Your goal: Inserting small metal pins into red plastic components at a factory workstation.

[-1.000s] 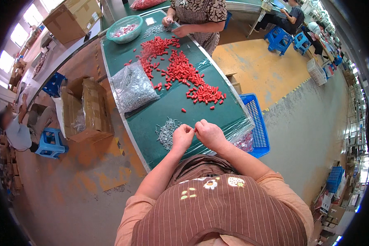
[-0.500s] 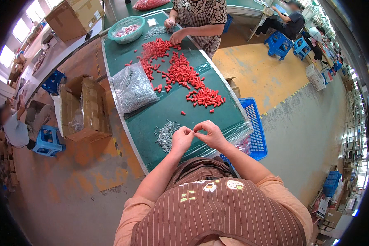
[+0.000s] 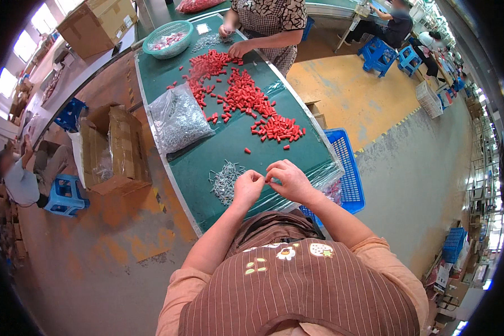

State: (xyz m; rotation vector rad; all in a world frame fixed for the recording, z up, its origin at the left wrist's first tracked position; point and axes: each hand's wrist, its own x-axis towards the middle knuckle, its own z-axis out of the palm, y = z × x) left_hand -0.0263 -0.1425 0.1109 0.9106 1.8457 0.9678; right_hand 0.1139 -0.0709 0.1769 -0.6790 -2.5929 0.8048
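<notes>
My left hand (image 3: 248, 188) and my right hand (image 3: 290, 181) are close together over the near end of the green table (image 3: 199, 168). Both are closed in a pinch. A bit of red shows at the fingertips of my right hand, apparently one of the small red plastic plugs; whatever my left fingers hold is hidden. Beside my left hand lies a loose heap of silver screws (image 3: 224, 182). Farther up the table spread many red plastic plugs (image 3: 246, 95), with a stray red plug (image 3: 247, 150) nearest my hands.
A clear bag of screws (image 3: 179, 120) lies at the table's left edge. A blue crate (image 3: 350, 176) stands by the right edge. Across the table a co-worker (image 3: 269, 28) handles small parts beside a green basket (image 3: 169, 42). An opened carton (image 3: 115, 148) sits left.
My hands stay nearly in place, still pinched, with a slight gap between them. Red now shows more plainly at my right fingertips. The view has shifted a little.
</notes>
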